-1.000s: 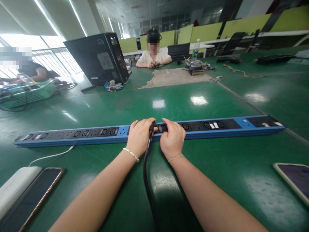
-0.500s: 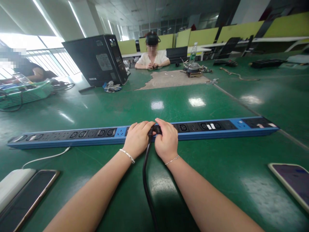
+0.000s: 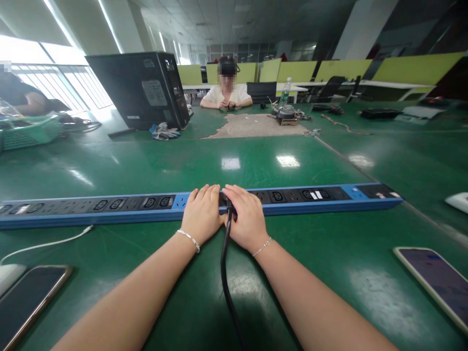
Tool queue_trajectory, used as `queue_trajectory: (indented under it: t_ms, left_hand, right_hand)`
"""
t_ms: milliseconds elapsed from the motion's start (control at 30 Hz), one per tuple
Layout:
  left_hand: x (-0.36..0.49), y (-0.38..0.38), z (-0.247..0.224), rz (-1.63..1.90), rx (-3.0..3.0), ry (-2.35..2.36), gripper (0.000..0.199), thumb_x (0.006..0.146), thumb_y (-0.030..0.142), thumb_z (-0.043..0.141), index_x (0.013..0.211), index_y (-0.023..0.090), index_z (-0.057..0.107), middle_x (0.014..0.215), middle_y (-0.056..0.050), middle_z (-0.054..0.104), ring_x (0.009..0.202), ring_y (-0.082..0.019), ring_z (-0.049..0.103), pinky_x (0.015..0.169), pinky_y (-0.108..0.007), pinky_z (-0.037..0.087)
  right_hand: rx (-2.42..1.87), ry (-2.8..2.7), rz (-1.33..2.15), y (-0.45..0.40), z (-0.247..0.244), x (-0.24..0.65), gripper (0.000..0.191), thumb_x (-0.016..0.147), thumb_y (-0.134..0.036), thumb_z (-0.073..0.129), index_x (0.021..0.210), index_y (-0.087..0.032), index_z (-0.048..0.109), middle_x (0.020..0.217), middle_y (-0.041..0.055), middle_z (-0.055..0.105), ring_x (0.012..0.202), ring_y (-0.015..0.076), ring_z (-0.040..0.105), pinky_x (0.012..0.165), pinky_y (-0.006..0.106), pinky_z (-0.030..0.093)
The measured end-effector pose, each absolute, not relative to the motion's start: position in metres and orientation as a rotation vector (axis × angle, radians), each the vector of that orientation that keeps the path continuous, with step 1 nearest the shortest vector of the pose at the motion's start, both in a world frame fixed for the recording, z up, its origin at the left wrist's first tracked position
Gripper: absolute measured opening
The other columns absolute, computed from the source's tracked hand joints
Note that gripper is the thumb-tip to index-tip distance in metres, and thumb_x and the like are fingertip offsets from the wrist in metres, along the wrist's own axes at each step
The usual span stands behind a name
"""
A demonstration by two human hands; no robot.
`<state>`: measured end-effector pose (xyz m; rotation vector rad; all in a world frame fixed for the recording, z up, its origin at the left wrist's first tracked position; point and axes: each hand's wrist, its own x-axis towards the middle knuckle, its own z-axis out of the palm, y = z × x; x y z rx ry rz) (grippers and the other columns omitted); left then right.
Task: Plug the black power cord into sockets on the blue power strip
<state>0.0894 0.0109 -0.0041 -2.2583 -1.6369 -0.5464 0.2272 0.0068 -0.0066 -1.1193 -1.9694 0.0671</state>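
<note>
A long blue and black power strip (image 3: 310,208) lies across the table, sockets facing up. Wrapped over the strip just left of the cord is my left hand (image 3: 204,208), its fingers on the far edge and its thumb toward the near side. My right hand (image 3: 246,212) closes around the plug (image 3: 228,202) of a thick black power cord (image 3: 224,273) at the strip's middle. The cord runs from there toward me between my forearms. My fingers hide most of the plug, so how deep it sits in the socket does not show.
A phone (image 3: 34,297) lies at the lower left beside a white cable (image 3: 47,246); another phone (image 3: 435,278) is at the right. Farther back stand a computer tower (image 3: 139,92), gloves (image 3: 164,131), a green basket (image 3: 32,131) and a bottle (image 3: 285,91). A person (image 3: 226,95) sits opposite.
My left hand has shifted from beside the plug to grip the strip. My right hand has moved left onto the plug. The view has swung slightly to the right.
</note>
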Motion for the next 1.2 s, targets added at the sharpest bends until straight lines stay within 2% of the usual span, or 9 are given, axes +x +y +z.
queue_trajectory:
  t_ms: [167,300,467,633,767,933,1200]
  left_hand:
    - [0.0903,0.0125,-0.0034,-0.592,-2.269,-1.623,0.035,0.083,0.027,0.042,0.112,0.014,0.054,0.114,-0.014,0.062,0.110,-0.027,0.054,0.098,-0.044,0.035]
    - [0.0904,0.0127,-0.0029,-0.615,-2.264,-1.626,0.034,0.082,0.029,0.044,0.111,0.014,0.054,0.112,-0.013,0.063,0.106,-0.027,0.055,0.097,-0.043,0.035]
    - [0.0905,0.0126,-0.0017,-0.624,-2.277,-1.632,0.036,0.082,0.034,0.046,0.110,0.014,0.054,0.111,-0.014,0.062,0.104,-0.028,0.055,0.095,-0.043,0.036]
    - [0.0901,0.0129,-0.0024,-0.664,-2.282,-1.622,0.037,0.081,0.035,0.048,0.110,0.014,0.054,0.109,-0.015,0.062,0.103,-0.029,0.055,0.094,-0.044,0.036]
    - [0.0912,0.0135,-0.0023,-0.670,-2.280,-1.634,0.035,0.080,0.035,0.049,0.108,0.014,0.055,0.106,-0.014,0.063,0.100,-0.028,0.055,0.092,-0.043,0.037]
    - [0.0919,0.0136,-0.0012,-0.667,-2.283,-1.641,0.034,0.080,0.034,0.049,0.106,0.013,0.055,0.105,-0.014,0.063,0.099,-0.029,0.055,0.091,-0.043,0.037]
    - [0.0919,0.0146,-0.0031,-0.668,-2.269,-1.628,0.036,0.080,0.035,0.051,0.108,0.013,0.055,0.105,-0.014,0.063,0.100,-0.028,0.055,0.093,-0.042,0.036]
  right_hand:
    - [-1.174,-1.982,0.034,0.0060,-0.0047,0.2247,0.035,0.083,-0.024,0.048,0.116,-0.020,0.060,0.123,0.0042,0.061,0.119,0.0188,0.051,0.102,0.036,0.035]
    - [-1.189,-2.025,0.054,0.0071,-0.0012,0.2258,0.035,0.083,-0.020,0.049,0.116,-0.021,0.060,0.123,0.0041,0.062,0.114,0.0166,0.055,0.103,0.036,0.034]
    - [-1.262,-2.028,0.099,0.0106,0.0019,0.2276,0.037,0.082,-0.013,0.048,0.115,-0.026,0.061,0.122,0.0010,0.062,0.115,0.0175,0.055,0.104,0.042,0.034]
    - [-1.215,-2.026,0.127,0.0106,0.0021,0.2292,0.038,0.082,-0.010,0.046,0.112,-0.026,0.062,0.120,0.0018,0.063,0.110,0.0151,0.058,0.103,0.039,0.035]
    - [-1.246,-2.005,0.123,0.0111,0.0005,0.2293,0.033,0.083,-0.013,0.047,0.110,-0.026,0.063,0.119,0.0010,0.064,0.109,0.0156,0.059,0.100,0.037,0.038]
    - [-1.282,-2.039,0.014,0.0104,-0.0035,0.2272,0.032,0.087,-0.022,0.049,0.118,-0.021,0.057,0.123,0.0042,0.061,0.114,0.0183,0.054,0.098,0.035,0.037]
    - [-1.255,-2.010,0.015,0.0113,-0.0049,0.2263,0.025,0.089,-0.026,0.046,0.111,-0.022,0.058,0.110,0.0046,0.066,0.104,0.0189,0.057,0.093,0.034,0.037]
